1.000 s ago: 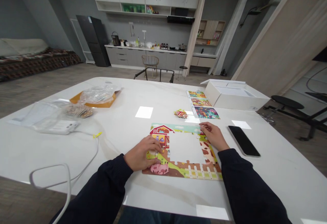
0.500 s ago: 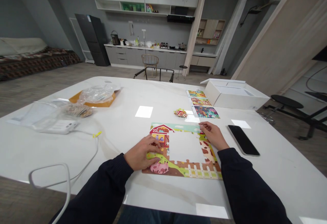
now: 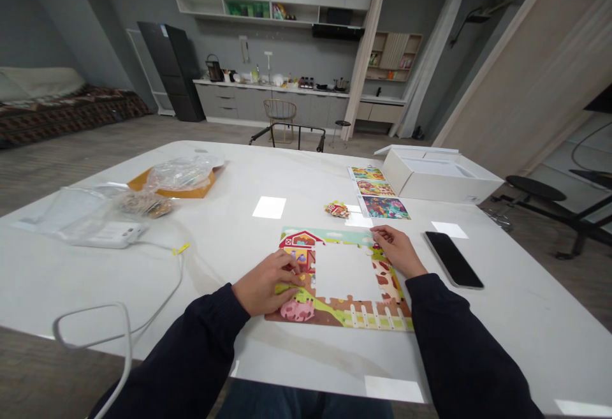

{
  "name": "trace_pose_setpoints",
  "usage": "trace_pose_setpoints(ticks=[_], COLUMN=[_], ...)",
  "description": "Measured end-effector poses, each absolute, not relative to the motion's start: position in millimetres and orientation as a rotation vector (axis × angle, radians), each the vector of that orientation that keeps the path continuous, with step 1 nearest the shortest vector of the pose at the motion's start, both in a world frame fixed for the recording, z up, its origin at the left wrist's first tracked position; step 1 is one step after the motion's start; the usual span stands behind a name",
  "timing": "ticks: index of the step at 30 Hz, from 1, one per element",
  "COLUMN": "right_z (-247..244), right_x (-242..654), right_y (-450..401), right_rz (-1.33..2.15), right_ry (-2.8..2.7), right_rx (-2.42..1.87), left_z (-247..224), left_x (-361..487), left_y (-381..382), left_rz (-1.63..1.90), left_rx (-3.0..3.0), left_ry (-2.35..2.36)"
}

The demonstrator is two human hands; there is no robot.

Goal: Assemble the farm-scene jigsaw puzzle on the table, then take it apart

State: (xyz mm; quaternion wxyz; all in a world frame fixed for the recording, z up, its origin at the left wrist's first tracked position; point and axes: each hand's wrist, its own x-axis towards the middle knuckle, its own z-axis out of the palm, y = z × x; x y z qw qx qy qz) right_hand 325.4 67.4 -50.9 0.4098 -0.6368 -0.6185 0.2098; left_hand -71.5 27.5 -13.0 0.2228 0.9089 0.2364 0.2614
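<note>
Puzzle being put together, border stage by the look of it. The jigsaw puzzle [image 3: 329, 316] lies flat on the white tabletop [image 3: 306, 176], right in front of the person, a farm-scene ring around a bare middle; knobs and notches line the inner edge, so the centre is unfilled. Left hand [image 3: 266, 282] rests over the puzzle's left side between barn and pig, grip fairly wide, thumb apart from curved fingers, nothing visibly held. Right hand [image 3: 396, 250] is at the upper right, grip narrow, thumb and forefinger close together at the top edge; can't tell from here whether a piece is pinched there, and the hand hides that corner. My read: both hands are steadying or squaring the border, maybe pressing a joint. Next move probably calls for freeing one hand, taking a piece from the small pile of pieces [image 3: 336, 209] just beyond the top edge, and matching it to an inner notch while the other hand keeps the ring from sliding. The picture sheet [image 3: 375, 189] lies past the pile, near the white box [image 3: 440, 176], handy for checking the pattern. Phone [image 3: 453, 259] sits to the right, apart from the work; bagged pieces [image 3: 143, 203] and clear plastic are off to the left.
</note>
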Motion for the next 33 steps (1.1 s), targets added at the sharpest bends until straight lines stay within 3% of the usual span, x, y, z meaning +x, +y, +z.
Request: trace_pose_setpoints(ticks=[8, 13, 23, 29, 33], right_z=[-46.9, -46.4, -26.2, 0.6, -4.0], right_x=[323.7, 321.0, 317.7, 269.9, 246.7], right_y=[65.8, 65.2, 66.1, 114.2, 152.2], right_rz=[0.525, 0.517, 0.471, 0.362, 0.195], right_ry=[-1.584, -1.571, -1.597, -1.917, -1.959], right_rx=[-1.608, -1.606, -1.563, -1.528, -1.734], left_z=[-1.9, 6.2, -25.9, -28.0, -28.4], left_x=[-61.2, -42.4, -41.8, -44.1, -47.4], left_y=[32.7, 57.4, 102.3, 103.8, 106.2], left_rz=[0.678, 0.826, 0.975, 1.007, 1.073], left_rx=[2.548, 2.518, 2.45, 2.44, 2.422], left_ry=[0.681, 0.779, 1.048, 1.026, 1.057])
